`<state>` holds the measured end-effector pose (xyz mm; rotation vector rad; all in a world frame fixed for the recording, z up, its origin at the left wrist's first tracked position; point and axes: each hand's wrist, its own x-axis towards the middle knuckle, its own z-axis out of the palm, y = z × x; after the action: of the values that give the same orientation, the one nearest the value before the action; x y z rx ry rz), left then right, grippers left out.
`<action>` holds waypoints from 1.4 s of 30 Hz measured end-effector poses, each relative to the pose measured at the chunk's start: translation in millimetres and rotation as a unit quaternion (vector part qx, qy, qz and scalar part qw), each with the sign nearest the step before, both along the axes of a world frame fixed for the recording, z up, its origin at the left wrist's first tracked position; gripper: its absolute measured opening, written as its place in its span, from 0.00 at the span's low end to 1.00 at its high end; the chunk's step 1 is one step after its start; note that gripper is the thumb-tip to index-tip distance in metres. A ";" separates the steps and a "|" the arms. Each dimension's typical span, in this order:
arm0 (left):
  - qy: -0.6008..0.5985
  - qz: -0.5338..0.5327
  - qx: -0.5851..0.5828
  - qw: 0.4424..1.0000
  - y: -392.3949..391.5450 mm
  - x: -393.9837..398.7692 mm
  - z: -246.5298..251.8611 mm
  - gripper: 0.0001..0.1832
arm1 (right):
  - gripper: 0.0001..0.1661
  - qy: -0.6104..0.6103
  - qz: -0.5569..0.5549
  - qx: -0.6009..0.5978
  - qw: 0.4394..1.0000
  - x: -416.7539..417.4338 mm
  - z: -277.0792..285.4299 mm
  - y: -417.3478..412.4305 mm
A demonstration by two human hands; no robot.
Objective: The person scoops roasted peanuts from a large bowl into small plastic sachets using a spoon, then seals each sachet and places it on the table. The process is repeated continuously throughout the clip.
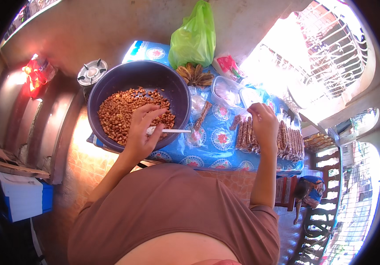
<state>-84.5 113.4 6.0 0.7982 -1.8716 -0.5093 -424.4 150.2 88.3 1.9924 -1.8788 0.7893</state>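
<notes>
My left hand point(143, 131) is over a dark purple plastic basin point(182, 96) of reddish-brown peanuts point(120, 111), fingers apart and curved. A white plastic spoon point(175, 131) passes behind its thumb, the handle pointing right; whether the hand touches it is unclear. My right hand point(263, 121) pinches the clear top of a narrow plastic bag point(235, 122) with peanuts at its lower end. Below and beside that hand, filled peanut packets point(289, 142) lie in a tight row, partly hidden by the hand and forearm. One filled packet point(203, 115) lies apart, right of the basin.
A blue flowered plastic cloth point(219, 155) covers the table. At the back are a green plastic bag point(193, 43), bananas point(195, 74), a clear plastic tub point(226, 91) and a red-and-white packet point(227, 66). A gas burner point(92, 72) stands left of the basin. A person point(310, 192) is at far right.
</notes>
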 end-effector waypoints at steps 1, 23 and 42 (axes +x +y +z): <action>-0.007 0.040 -0.002 0.999 7.5 8.6 -10.8 0.18 | 0.03 -0.026 -0.026 -0.017 0.999 -1.8 0.1 3.8; 0.062 -0.145 0.005 0.988 1.7 -6.4 11.2 0.15 | 0.13 -0.335 -0.024 -0.195 0.921 28.6 -97.9 59.6; 0.116 -0.448 0.339 0.819 3.6 -175.2 4.8 0.15 | 0.15 -0.351 0.152 -0.082 0.920 21.3 -30.7 39.9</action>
<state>-259.7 117.0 10.8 0.1819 -1.7383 -1.8553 -403.1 190.0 57.5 2.0803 -1.7351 1.8896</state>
